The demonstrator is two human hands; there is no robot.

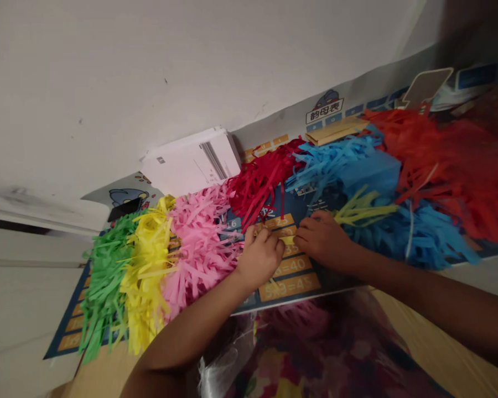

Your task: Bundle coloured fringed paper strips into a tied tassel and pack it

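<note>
My left hand (262,253) and my right hand (324,239) are close together over the printed mat, both with fingers closed. A short yellow strip shows between them. From behind my right hand the fringed strips of a yellow tissue-paper tassel (367,207) spread to the right. My fingers hide most of the tassel's middle. Dark red fringed paper (263,179) lies just beyond my left hand, and pink fringed paper (203,232) is to its left. Blue fringed paper (398,237) lies beside my right hand and forearm.
Yellow (147,276) and green fringed paper (108,276) cover the left of the dark mat (68,326). A white box (191,160) leans by the wall. Red-orange fringe (460,171) is heaped at right, near a tan folded piece (336,131) and a phone-stand-like object (426,88).
</note>
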